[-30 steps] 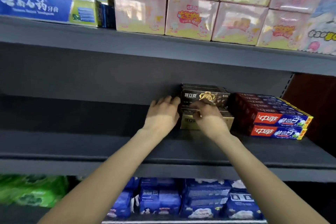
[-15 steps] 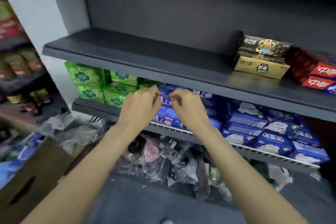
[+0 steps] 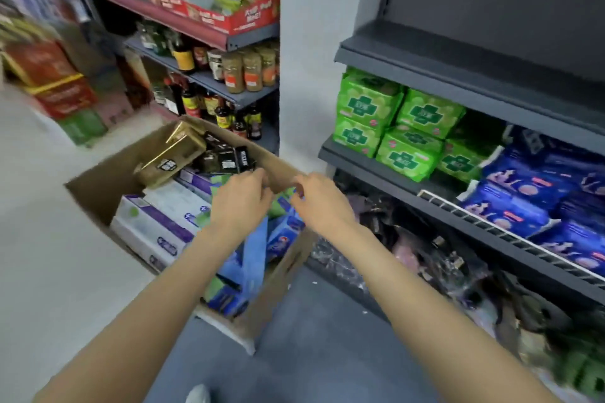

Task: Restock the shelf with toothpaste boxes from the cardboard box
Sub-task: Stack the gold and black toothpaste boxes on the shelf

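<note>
Both hands have left the shelf since a second ago; my left hand [image 3: 242,203] and right hand [image 3: 322,201] hover loosely curled, empty, above the cardboard box [image 3: 98,186] on the floor, holding gold [image 3: 170,154], black, white and blue toothpaste boxes.

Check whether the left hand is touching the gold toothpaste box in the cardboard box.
Apart. The head view shows the left hand hovering over the cardboard box, with dark boxes lying between it and the gold toothpaste box.

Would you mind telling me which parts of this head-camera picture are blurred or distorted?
Head view: motion blur smears the far-left stacked goods and the bottom-right corner; the wide lens bows the shelf edges; the cardboard box and both hands stay fairly readable.
</note>
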A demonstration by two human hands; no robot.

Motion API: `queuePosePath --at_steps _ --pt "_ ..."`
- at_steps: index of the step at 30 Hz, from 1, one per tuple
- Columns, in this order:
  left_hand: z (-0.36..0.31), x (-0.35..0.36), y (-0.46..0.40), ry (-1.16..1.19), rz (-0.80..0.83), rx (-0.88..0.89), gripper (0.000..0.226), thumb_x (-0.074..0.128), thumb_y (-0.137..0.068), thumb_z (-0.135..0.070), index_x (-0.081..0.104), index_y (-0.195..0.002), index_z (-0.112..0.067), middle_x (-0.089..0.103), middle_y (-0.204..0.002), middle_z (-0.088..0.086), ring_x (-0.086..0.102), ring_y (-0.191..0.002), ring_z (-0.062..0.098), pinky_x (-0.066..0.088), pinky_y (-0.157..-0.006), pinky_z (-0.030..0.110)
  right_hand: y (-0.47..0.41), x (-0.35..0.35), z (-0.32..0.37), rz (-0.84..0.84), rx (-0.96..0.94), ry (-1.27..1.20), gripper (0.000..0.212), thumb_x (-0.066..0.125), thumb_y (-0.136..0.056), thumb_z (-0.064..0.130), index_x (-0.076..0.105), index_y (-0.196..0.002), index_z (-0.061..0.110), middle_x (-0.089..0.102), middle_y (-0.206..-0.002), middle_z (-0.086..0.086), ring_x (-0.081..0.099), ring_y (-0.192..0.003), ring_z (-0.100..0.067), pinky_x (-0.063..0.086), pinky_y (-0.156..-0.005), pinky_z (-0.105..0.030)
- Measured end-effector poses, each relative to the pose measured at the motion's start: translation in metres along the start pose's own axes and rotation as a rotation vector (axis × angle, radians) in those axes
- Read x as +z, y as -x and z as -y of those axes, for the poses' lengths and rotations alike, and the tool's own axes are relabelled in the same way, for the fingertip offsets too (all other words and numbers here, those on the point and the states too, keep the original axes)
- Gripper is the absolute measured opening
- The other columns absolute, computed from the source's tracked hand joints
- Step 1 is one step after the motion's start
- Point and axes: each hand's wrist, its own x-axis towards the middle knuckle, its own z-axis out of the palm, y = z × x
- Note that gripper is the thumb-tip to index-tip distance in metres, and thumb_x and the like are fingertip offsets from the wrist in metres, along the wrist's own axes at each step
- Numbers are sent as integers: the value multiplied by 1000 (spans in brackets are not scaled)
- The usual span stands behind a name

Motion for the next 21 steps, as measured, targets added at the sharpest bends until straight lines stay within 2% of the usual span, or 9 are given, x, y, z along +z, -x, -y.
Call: queuePosePath --at_steps 3,5,9,11,13,16,21 --pt "88 -15 -30 -49 64 -44 25 48 -90 -21 58 -111 -11 60 -112 14 53 -109 34 48 -83 42 -50 53 55 27 44 -40 35 50 -89 16 55 -123 7 51 -127 -15 47 -119 -33 44 -95 -43" --pt "136 -22 -52 -101 80 -52 30 49 -90 -19 53 -117 -9 54 -117 15 48 -113 34 44 -88 42 -82 82 82 15 57 -34 46 54 -88 17 46 -133 9 40 -138 -13 37 -129 -31 37 -104 -41" --pt "199 -27 -97 -203 99 -46 39 54 -89 -20 42 -122 -4 45 -124 15 42 -118 34 39 -89 43 -133 116 110 27 116 125 63 55 -90 26 28 -145 11 14 -155 -18 8 -145 -30 7 -118 -35" --pt "219 -22 -118 -150 129 -48 49 59 -87 -21 38 -128 -5 42 -128 14 42 -120 34 40 -91 43 -155 125 114 56 177 217 66 54 -91 30 25 -147 12 10 -156 -19 4 -146 -29 3 -120 -38" --pt "233 -16 -136 -108 200 -63 58 63 -86 -24 34 -132 -7 39 -133 13 41 -124 33 39 -96 43 -174 129 114 87 253 271 67 54 -91 33 24 -147 12 15 -155 -20 8 -145 -31 5 -120 -39" --pt "245 -8 -153 -91 264 -99 63 69 -83 -28 33 -131 -10 40 -130 14 43 -124 35 38 -99 47 -193 133 109 101 332 301 63 55 -91 38 31 -143 10 32 -145 -20 23 -138 -33 17 -116 -39" --pt "258 -10 -164 -88 273 -78 47 64 -88 -27 41 -125 -11 38 -126 15 39 -120 37 39 -97 51 -208 128 108 124 389 334 49 58 -90 39 49 -126 7 43 -130 -17 36 -126 -32 37 -100 -42"
